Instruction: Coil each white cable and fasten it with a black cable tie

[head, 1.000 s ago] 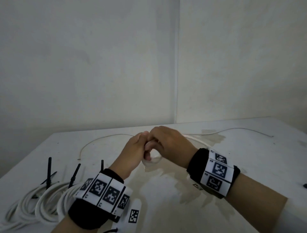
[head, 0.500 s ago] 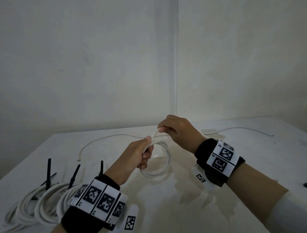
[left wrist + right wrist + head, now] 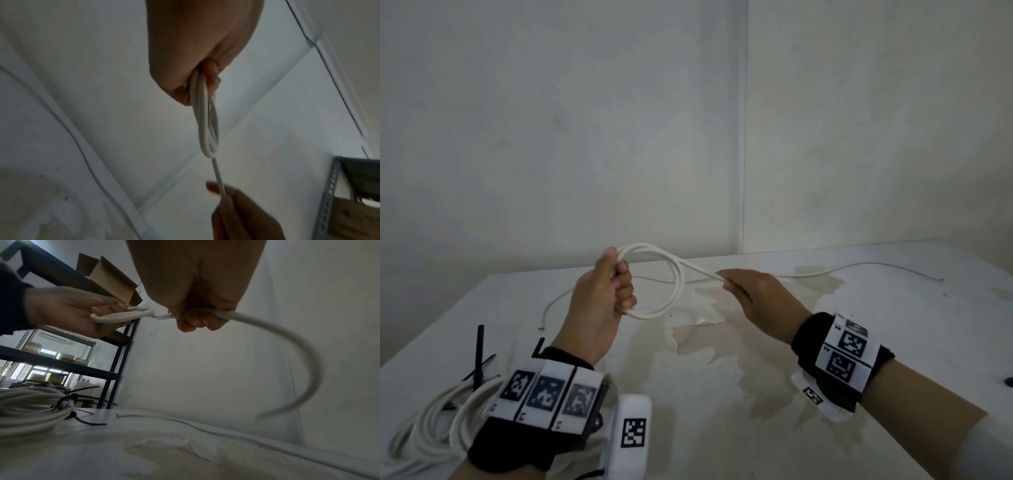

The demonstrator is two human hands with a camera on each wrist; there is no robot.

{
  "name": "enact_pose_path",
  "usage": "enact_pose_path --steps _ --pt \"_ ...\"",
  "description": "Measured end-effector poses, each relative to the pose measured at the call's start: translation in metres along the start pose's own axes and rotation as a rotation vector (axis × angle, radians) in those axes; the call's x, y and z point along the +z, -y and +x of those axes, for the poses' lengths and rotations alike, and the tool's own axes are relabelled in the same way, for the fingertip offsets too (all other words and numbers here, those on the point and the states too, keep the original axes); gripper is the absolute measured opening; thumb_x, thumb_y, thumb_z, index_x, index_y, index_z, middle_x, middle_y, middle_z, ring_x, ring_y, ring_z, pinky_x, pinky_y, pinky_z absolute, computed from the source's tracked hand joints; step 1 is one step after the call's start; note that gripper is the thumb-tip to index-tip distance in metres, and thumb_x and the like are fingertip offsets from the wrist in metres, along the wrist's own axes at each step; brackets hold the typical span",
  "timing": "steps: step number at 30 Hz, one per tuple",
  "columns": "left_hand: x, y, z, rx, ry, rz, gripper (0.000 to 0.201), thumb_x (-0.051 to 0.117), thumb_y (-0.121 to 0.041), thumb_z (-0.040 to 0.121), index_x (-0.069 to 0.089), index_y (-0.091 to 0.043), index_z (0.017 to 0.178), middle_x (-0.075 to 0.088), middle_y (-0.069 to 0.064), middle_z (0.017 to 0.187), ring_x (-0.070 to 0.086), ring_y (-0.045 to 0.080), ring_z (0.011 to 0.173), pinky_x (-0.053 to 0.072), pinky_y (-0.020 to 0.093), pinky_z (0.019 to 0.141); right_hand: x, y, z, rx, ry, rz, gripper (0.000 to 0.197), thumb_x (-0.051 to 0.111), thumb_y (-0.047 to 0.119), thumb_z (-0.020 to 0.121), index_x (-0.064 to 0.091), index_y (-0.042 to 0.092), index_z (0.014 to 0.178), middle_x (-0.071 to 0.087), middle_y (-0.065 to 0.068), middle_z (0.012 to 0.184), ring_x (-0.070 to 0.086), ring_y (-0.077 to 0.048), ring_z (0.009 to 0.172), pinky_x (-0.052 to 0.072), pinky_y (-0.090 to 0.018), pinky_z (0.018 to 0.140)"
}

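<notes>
My left hand (image 3: 616, 284) grips a small coil of white cable (image 3: 674, 277) held above the table, a couple of loops hanging from its fist (image 3: 197, 78). From the coil (image 3: 207, 129) one strand runs right to my right hand (image 3: 736, 284), whose curled fingers (image 3: 195, 321) hold it. Behind that hand the loose cable (image 3: 298, 345) arcs down and trails over the table (image 3: 859, 267) to the far right. Finished coils (image 3: 431, 421) with black cable ties (image 3: 479, 356) lie at the near left (image 3: 26, 412).
The white table (image 3: 722, 428) is stained in the middle and stands in a wall corner. A thin wire (image 3: 558, 301) lies along its back left. A dark metal shelf (image 3: 115, 369) with cardboard boxes stands beyond the table's left side.
The hands were together low over the table. Both have lifted and moved apart: the left keeps the coil, the right has slid rightward along the cable, drawing a strand out.
</notes>
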State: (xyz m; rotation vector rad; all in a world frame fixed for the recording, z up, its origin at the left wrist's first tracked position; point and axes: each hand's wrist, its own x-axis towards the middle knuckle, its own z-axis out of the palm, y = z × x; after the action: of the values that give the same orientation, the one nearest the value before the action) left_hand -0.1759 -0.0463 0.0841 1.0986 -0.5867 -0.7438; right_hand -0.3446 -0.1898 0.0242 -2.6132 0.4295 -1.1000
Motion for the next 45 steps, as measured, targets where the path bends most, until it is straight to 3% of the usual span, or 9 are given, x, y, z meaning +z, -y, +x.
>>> enact_pose_path --steps 9,13,16,23,26,31,36,39,45 --pt "-0.015 -0.004 0.015 0.101 -0.214 0.004 0.034 0.039 -0.029 0.098 0.042 -0.017 0.066 0.034 -0.011 0.036 0.026 0.004 0.032 0.026 0.014 0.036 0.010 0.001 -0.022 -0.154 -0.052 -0.268 0.034 0.041 0.022 0.087 0.067 0.005 0.101 0.057 -0.003 0.062 0.046 -0.012 0.058 0.036 -0.022 0.052" --pt "-0.017 -0.002 0.019 0.139 -0.258 0.088 0.034 0.040 -0.028 0.097 0.041 -0.017 0.065 0.033 -0.011 0.034 0.026 0.003 0.031 0.027 0.014 0.035 0.007 0.001 -0.026 -0.248 -0.090 -0.349 0.034 0.039 0.022 0.091 0.068 0.005 0.093 0.059 -0.003 0.060 0.053 -0.018 0.050 0.037 -0.020 0.047" --pt "-0.011 0.003 0.019 0.143 -0.250 0.141 0.034 0.040 -0.027 0.097 0.042 -0.017 0.065 0.035 -0.009 0.038 0.027 0.003 0.031 0.028 0.014 0.035 0.008 0.012 -0.026 -0.386 -0.056 -0.389 0.041 0.031 0.021 0.097 0.066 0.007 0.080 0.056 -0.002 0.059 0.050 -0.018 0.048 0.035 -0.023 0.046" --pt "0.009 0.018 0.010 0.102 -0.139 0.256 0.035 0.035 -0.026 0.099 0.043 -0.016 0.066 0.031 -0.002 0.057 0.028 0.002 0.033 0.029 0.016 0.040 0.008 0.045 -0.016 -0.554 -0.008 -0.380 0.007 0.059 0.009 0.080 0.060 0.009 0.073 0.054 -0.002 0.059 0.045 -0.018 0.051 0.030 -0.024 0.051" --pt "0.021 0.027 0.001 0.081 -0.054 0.311 0.035 0.033 -0.026 0.100 0.043 -0.015 0.068 0.033 -0.002 0.058 0.031 0.001 0.034 0.031 0.017 0.043 0.013 0.053 -0.010 -0.584 -0.021 -0.334 0.010 0.055 0.010 0.082 0.058 0.009 0.073 0.055 -0.004 0.060 0.046 -0.020 0.052 0.025 -0.024 0.054" --pt "0.032 0.037 -0.015 0.050 0.131 0.379 0.038 0.031 -0.026 0.100 0.042 -0.011 0.068 0.039 0.000 0.057 0.039 0.003 0.039 0.035 0.015 0.041 0.016 0.062 0.000 -0.544 -0.024 -0.225 0.015 0.056 0.011 0.081 0.060 0.005 0.069 0.057 -0.008 0.060 0.050 -0.022 0.051 0.028 -0.026 0.057" --pt "0.033 0.045 -0.022 0.033 0.212 0.456 0.037 0.031 -0.021 0.101 0.052 -0.013 0.072 0.054 -0.002 0.062 0.056 0.002 0.053 0.046 0.015 0.054 0.008 0.060 0.005 -0.373 -0.040 -0.098 0.019 0.048 0.019 0.077 0.056 0.004 0.071 0.057 -0.008 0.063 0.038 -0.013 0.062 0.031 -0.027 0.058" --pt "0.037 0.047 -0.027 0.040 0.239 0.563 0.035 0.031 -0.009 0.100 0.049 -0.015 0.070 0.053 -0.008 0.049 0.048 -0.001 0.040 0.039 0.009 0.044 0.003 0.059 0.008 -0.281 -0.048 -0.016 0.017 0.050 0.023 0.073 0.049 0.006 0.070 0.056 -0.007 0.062 0.039 -0.014 0.062 0.034 -0.026 0.058" --pt "0.044 0.039 -0.035 -0.049 0.291 0.575 0.039 0.030 -0.013 0.097 0.044 -0.015 0.060 0.037 -0.008 0.041 0.032 0.007 0.035 0.032 0.027 0.048 -0.005 0.055 0.008 -0.209 0.003 0.075 0.019 0.051 0.024 0.074 0.049 0.006 0.070 0.056 -0.009 0.068 0.038 -0.012 0.060 0.034 -0.022 0.058"
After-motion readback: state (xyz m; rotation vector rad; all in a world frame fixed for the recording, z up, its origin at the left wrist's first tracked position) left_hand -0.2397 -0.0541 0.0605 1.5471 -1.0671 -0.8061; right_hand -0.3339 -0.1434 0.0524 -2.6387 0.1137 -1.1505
